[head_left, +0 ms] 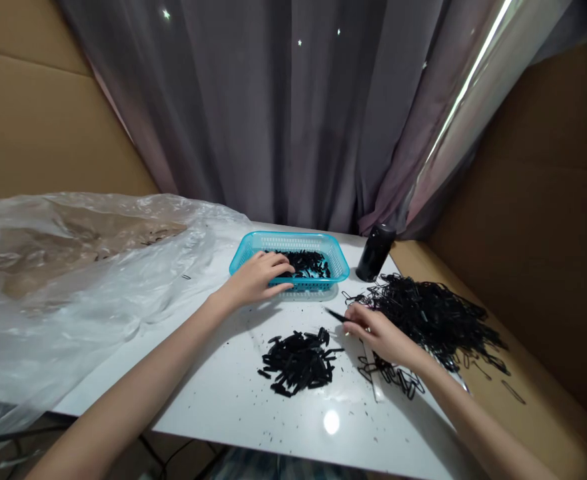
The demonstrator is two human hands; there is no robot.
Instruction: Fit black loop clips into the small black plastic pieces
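Observation:
My left hand [263,277] reaches over the near rim of a blue plastic basket [340,267]. Its fingers and thumb are apart, the fingertips over small black strips [308,261] inside; whether they touch any is unclear. Between the fingers of my right hand [373,330] is a narrow black pointed piece [336,315], its tip toward the basket. In front of the basket lies a heap of short black strips [300,361]. Thin black wire loops [398,379] lie just below my right hand.
A large tangled pile of black wire loops [428,310] covers the right side of the white table [213,407]. Behind it stands a dark cylindrical container [376,253]. Clear plastic sheeting [98,287] spreads over the left. Cardboard walls [528,193] and a grey curtain [273,113] enclose the table.

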